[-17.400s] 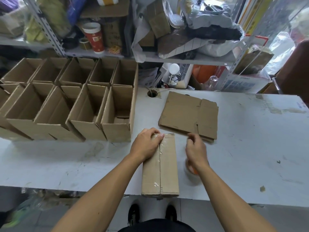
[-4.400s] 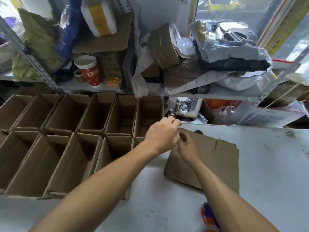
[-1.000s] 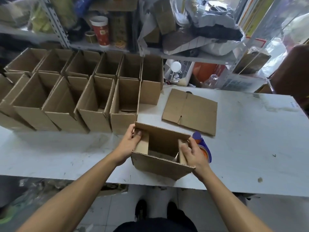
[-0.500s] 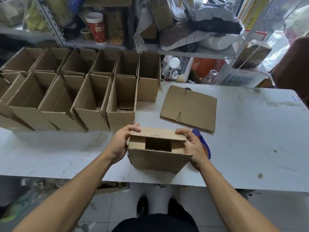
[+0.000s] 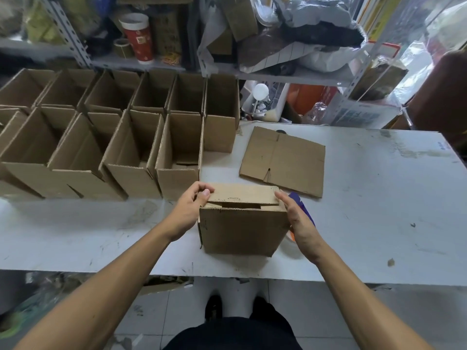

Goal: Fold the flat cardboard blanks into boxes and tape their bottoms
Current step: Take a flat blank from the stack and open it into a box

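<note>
Your two bare forearms reach forward from the lower edge of the view and converge on the box (image 5: 242,223), which stands near the front edge of the table (image 5: 379,198), directly before you. Your left hand (image 5: 188,210) sits at the box's upper left corner: the thumb lies on top of the far flap (image 5: 242,193) and the fingers curl over its left edge, so it pinches that flap. Your right hand (image 5: 298,221) lies against the box's right side with fingers straight and together, the fingertips reaching the flap's right corner; it presses and grips nothing. The far flap is folded down over the top, with a narrow dark slot between it and the near panel, so the face is not fully shut.

Just behind your right hand, touching or nearly touching the box, lies the tape dispenser (image 5: 302,210), blue and orange, mostly hidden by the hand and wrist.

Farther back and to the right, apart from the box, one flat blank (image 5: 285,160) rests on the table.

To the left, two rows of open boxes (image 5: 126,137) stand side by side with mouths up, the nearest just beyond your left hand.

Behind the table a metal shelf (image 5: 290,77) carries bags, cardboard scraps, a red paper cup (image 5: 137,37) and a tape roll (image 5: 122,48).
</note>
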